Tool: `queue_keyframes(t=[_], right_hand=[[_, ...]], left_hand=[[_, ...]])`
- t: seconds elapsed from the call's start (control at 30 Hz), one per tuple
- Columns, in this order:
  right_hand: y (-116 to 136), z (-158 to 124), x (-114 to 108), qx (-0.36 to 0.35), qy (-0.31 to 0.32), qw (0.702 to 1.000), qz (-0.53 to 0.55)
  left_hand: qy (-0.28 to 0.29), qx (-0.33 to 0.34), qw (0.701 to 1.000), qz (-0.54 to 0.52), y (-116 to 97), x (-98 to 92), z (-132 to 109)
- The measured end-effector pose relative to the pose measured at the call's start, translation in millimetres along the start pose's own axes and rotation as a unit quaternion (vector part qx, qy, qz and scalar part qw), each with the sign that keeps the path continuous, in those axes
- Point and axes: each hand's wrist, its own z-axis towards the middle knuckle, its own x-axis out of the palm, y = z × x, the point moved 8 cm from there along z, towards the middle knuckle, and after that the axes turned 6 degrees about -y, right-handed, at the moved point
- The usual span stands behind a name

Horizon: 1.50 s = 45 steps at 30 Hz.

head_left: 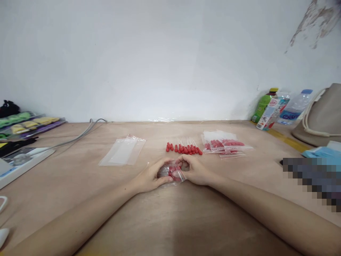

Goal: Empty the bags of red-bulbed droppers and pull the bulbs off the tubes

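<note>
The left hand [150, 176] and right hand [196, 170] hold between curled fingers a clear plastic zip bag [164, 171] containing red bulb-shaped pieces [171, 171], near loose red-bulbed, clear-stemmed droppers [189, 149]

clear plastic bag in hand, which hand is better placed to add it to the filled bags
Right, probably: the right hand grips the bag and is nearer the filled bags; the left hand is farther away.
</note>
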Motion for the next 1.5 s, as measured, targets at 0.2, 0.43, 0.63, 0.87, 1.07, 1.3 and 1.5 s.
queue_keyframes(t=[0.2,0.43,0.63,0.87,1.07,1.3,1.5], right_hand=[[9,1,-1,0.014,0.064,0.997,-0.046],[12,-1,-11,0.047,0.026,0.999,-0.011],[5,-3,-8,0.073,0.025,0.982,0.17],[9,-1,-18,0.096,0.027,0.98,0.171],[22,10,-103,0.058,-0.001,0.997,0.048],[20,11,-163,-0.081,-0.271,0.94,-0.193],[-9,15,-101,-0.108,-0.174,0.894,-0.398]], left_hand=[[-0.005,0.013,1.0,0.009,-2,0.9,3],[0.001,0.008,1.0,0.005,-2,0.0,2],[-0.005,-0.001,1.0,0.002,-1,-1.2,3],[-0.005,-0.016,1.0,0.006,2,-2.0,2],[-0.005,-0.022,1.0,0.012,5,-1.4,1],[-0.006,-0.022,1.0,0.01,8,-0.1,0],[0.004,-0.028,1.0,0.011,7,0.7,0]])
